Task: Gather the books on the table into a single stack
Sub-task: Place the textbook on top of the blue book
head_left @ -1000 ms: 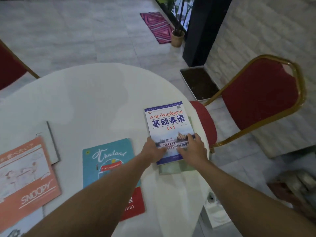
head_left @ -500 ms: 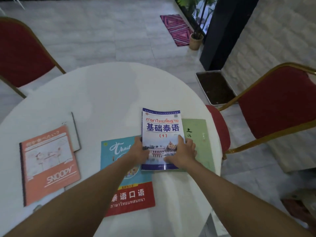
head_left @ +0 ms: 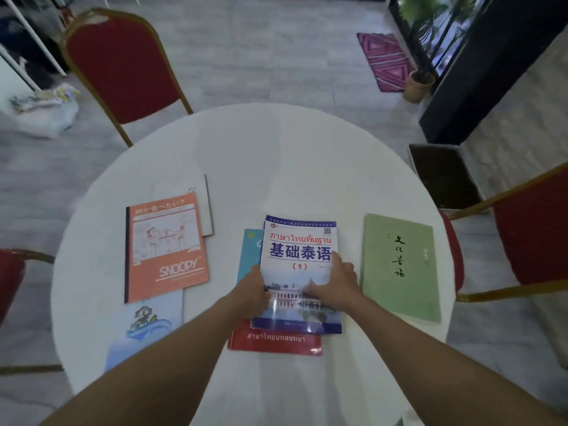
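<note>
A blue-and-white language book [head_left: 299,241] lies on top of a teal-and-red book [head_left: 273,342] near the middle of the round white table [head_left: 276,155]. My left hand [head_left: 252,290] grips its left edge and my right hand [head_left: 335,284] presses on its right side. A pale green book [head_left: 399,265] lies flat to the right, apart from the pair. To the left, an orange Snoopy notebook [head_left: 164,247] overlaps a white book [head_left: 206,195] behind it and a light blue illustrated book [head_left: 144,330] in front.
Red chairs with gold frames stand at the far left [head_left: 123,66], the near left [head_left: 12,278] and the right [head_left: 528,235]. A dark floor tray [head_left: 442,176], a potted plant [head_left: 418,84] and a pink rug [head_left: 384,59] lie beyond the table.
Both hands carried the blue-and-white book leftward, off the green book and onto the teal-and-red one. The view swung left, showing more of the table.
</note>
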The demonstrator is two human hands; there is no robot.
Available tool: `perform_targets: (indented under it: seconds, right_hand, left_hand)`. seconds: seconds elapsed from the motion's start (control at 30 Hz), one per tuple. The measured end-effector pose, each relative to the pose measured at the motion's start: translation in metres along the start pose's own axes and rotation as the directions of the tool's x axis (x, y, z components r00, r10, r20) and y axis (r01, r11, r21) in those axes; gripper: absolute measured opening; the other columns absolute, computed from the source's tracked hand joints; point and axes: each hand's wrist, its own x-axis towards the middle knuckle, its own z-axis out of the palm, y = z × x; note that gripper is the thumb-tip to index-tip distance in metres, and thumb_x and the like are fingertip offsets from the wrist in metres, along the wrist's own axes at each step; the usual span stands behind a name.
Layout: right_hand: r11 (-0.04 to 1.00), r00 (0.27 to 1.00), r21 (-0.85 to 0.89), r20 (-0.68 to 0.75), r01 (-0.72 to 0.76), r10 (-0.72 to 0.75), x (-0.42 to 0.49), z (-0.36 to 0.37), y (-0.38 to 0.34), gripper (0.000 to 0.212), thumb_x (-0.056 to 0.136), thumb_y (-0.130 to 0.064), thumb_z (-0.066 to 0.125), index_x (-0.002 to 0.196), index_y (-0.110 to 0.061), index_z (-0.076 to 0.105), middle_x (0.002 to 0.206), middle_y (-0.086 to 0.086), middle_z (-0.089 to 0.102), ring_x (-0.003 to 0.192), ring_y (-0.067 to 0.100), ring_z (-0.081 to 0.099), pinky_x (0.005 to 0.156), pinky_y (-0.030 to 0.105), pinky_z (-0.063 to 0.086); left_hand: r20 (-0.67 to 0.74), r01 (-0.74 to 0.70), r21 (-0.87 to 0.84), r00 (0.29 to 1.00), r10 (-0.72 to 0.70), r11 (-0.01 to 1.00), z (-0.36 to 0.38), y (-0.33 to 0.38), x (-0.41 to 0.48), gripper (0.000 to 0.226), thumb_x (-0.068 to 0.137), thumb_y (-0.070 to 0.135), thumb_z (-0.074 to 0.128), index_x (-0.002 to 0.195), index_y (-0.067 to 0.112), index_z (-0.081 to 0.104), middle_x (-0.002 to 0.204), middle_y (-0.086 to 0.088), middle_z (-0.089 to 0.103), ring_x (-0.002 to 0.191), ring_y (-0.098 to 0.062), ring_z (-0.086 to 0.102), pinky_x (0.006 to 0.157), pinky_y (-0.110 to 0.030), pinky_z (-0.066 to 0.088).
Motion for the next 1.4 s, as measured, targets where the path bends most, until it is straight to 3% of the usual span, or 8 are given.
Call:
perform_targets:
  seconds: [0.07,0.2,0.37,0.47,0.77,1.07,1.4]
  right_hand:
    - [0.998,0.999,0.047,-0.004,-0.046,0.046,-0.001,0.003,-0.006,0.104,0.065,-0.043,0.087,0.144,-0.021,0.022,0.130,0.013,0.037,0.124,0.031,0.043,0.102,0.046,0.045]
    - [0.996,0.995,0.031,0.043,-0.087,0.086,-0.005,0.011,-0.011,0.113,0.061,-0.034,0.093,0.145,-0.011,0.021,0.134,0.012,0.034,0.127,0.030,0.042,0.107,0.043,0.044]
    - [0.999,0.996,-0.031,0.088,-0.028,0.031,-0.004,0.013,-0.013,0.096,0.063,-0.029,0.093,0.137,-0.012,0.035,0.132,0.010,0.038,0.121,0.026,0.047,0.103,0.037,0.047]
    - [0.999,0.992,-0.045,0.121,-0.015,0.021,-0.003,0.016,-0.014,0.083,0.068,-0.024,0.091,0.132,-0.012,0.038,0.129,0.009,0.035,0.115,0.024,0.047,0.101,0.032,0.048]
    - [0.992,0.984,-0.125,0.177,0.018,0.005,-0.002,0.014,-0.016,0.085,0.071,-0.033,0.088,0.133,-0.010,0.036,0.132,0.010,0.033,0.118,0.026,0.049,0.099,0.030,0.046]
    - [0.997,0.976,-0.071,0.216,0.030,-0.014,-0.005,0.016,-0.007,0.088,0.076,-0.034,0.085,0.141,-0.012,0.030,0.135,0.010,0.031,0.123,0.027,0.046,0.106,0.031,0.042]
    - [0.993,0.969,-0.112,0.248,0.021,0.008,-0.005,0.015,-0.007,0.089,0.075,-0.029,0.085,0.142,-0.011,0.029,0.135,0.011,0.030,0.123,0.027,0.046,0.102,0.032,0.043]
  left_hand:
    - [-0.048,0.000,0.085,0.999,0.004,0.996,-0.001,-0.010,-0.002,0.033,0.089,0.020,0.059,0.117,0.018,0.042,0.117,-0.005,0.060,0.099,-0.020,0.061,0.083,-0.038,0.059]
    - [-0.166,0.019,0.232,0.986,0.020,0.972,-0.004,-0.021,-0.010,0.048,0.088,0.024,0.061,0.129,0.012,0.038,0.130,-0.009,0.038,0.115,-0.021,0.042,0.096,-0.032,0.048]
    - [-0.158,0.074,0.191,0.986,-0.044,0.979,-0.004,-0.025,-0.010,0.071,0.089,0.037,0.065,0.142,0.010,0.026,0.139,-0.012,0.030,0.128,-0.025,0.036,0.104,-0.037,0.045]
    - [-0.153,0.050,0.191,0.988,-0.020,0.980,-0.006,-0.028,-0.009,0.072,0.090,0.039,0.064,0.144,0.009,0.026,0.142,-0.012,0.031,0.129,-0.024,0.038,0.104,-0.036,0.046]
    - [-0.124,0.031,0.152,0.992,-0.012,0.988,-0.017,-0.029,-0.009,0.062,0.082,0.035,0.076,0.128,0.010,0.043,0.134,-0.012,0.040,0.117,-0.025,0.052,0.097,-0.035,0.052]
    - [-0.102,0.048,0.142,0.994,-0.034,0.989,-0.019,-0.022,-0.010,0.073,0.081,0.031,0.077,0.137,0.012,0.034,0.141,-0.012,0.037,0.128,-0.028,0.046,0.103,-0.042,0.048]
    - [-0.073,0.028,0.192,0.997,-0.014,0.981,-0.018,-0.024,-0.012,0.075,0.082,0.030,0.076,0.140,0.010,0.033,0.142,-0.011,0.034,0.129,-0.027,0.043,0.106,-0.040,0.045]
